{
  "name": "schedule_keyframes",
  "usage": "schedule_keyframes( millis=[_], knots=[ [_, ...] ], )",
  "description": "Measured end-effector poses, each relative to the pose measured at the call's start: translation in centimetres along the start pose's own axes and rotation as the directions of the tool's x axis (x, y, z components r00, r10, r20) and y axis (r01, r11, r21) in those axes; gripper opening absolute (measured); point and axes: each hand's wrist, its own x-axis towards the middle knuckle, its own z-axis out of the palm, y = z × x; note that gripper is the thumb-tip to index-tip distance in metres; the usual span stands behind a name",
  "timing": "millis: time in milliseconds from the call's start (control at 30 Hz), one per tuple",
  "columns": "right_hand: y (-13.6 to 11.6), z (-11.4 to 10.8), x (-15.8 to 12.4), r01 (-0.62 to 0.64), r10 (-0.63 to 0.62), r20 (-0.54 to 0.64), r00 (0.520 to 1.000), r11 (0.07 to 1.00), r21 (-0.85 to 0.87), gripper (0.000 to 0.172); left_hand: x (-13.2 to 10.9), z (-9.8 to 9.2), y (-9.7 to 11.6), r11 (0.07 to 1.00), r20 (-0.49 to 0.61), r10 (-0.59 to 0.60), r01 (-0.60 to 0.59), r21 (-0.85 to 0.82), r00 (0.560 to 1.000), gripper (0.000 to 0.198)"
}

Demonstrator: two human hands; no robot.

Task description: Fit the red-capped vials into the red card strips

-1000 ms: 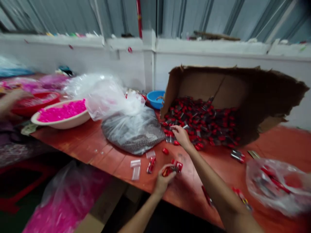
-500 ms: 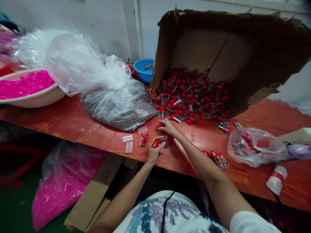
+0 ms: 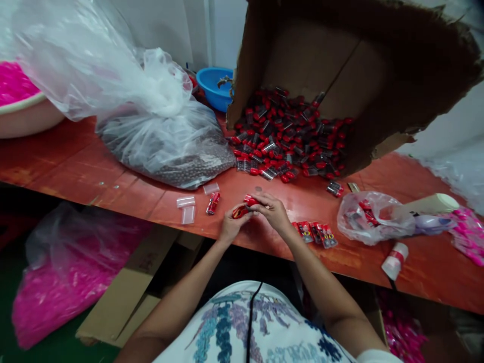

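Observation:
My left hand point(image 3: 230, 227) is closed around a red printed piece with yellow markings point(image 3: 239, 212), perhaps a stack of labels. Close against it, my right hand point(image 3: 275, 213) pinches a small red-capped container point(image 3: 250, 200), partly hidden by the fingers. Just left of the hands lies a red bundle of printed pieces point(image 3: 213, 203). Beyond that are clear plastic sleeves point(image 3: 188, 215). To the right of my right wrist, several labelled red packs point(image 3: 321, 234) lie in a row.
A tipped cardboard box point(image 3: 236, 101) holds many red-capped clear containers point(image 3: 287, 136). A clear bag of dark beads point(image 3: 162, 146) slumps on the red table point(image 3: 124, 199). At right sit a plastic bag point(image 3: 351, 222) and a white roll point(image 3: 395, 261). A blue basin point(image 3: 215, 91) stands behind.
My right hand has come back from near the box side to meet my left hand, bringing the red-capped container to the printed piece. The view has tilted down and shifted.

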Motion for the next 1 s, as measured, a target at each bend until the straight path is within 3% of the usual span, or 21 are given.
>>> schedule_keyframes(
  millis=[133, 300, 400, 500, 600, 833, 1000],
  knots=[
    [0.2, 0.2, -0.8, 0.11, -0.112, -0.016, 0.994, 0.992, -0.061, 0.028, 0.0, 0.0, -0.1, 0.999, 0.028, -0.025, 0.025, -0.02, 0.999, 0.041],
    [0.4, 0.3, -1.3, 0.135, -0.145, -0.045, 0.988, 0.974, -0.18, 0.029, 0.0, 0.2, -0.1, 0.998, 0.026, -0.043, 0.044, -0.049, 0.999, 0.039],
    [0.9, 0.2, -1.4, 0.213, -0.203, 0.065, 0.977, 0.912, -0.352, 0.039, -0.1, 0.3, 0.1, 0.991, -0.016, -0.092, 0.09, -0.098, 0.996, 0.041],
    [1.5, 0.2, -1.6, 0.301, -0.224, 0.212, 0.951, 0.829, -0.472, 0.064, -0.2, 0.4, 0.4, 0.99, -0.026, -0.093, 0.09, -0.111, 0.995, 0.039],
    [1.9, -0.1, -2.0, 0.33, -0.211, 0.279, 0.937, 0.796, -0.507, 0.085, -0.3, 0.4, 0.9, 0.994, 0.051, -0.09, 0.093, -0.064, 0.995, 0.042],
    [2.2, -2.0, -2.8, 0.301, -0.198, 0.252, 0.947, 0.822, -0.484, 0.079, -0.4, -1.0, 0.9, 0.972, 0.306, -0.219, 0.234, -0.013, 0.926, 0.065],
    [2.0, -3.1, -4.0, 0.259, -0.154, 0.25, 0.956, 0.843, -0.472, 0.091, -0.8, -1.3, 0.9, 0.964, 0.422, -0.25, 0.265, 0.024, 0.871, 0.063]
  ],
)
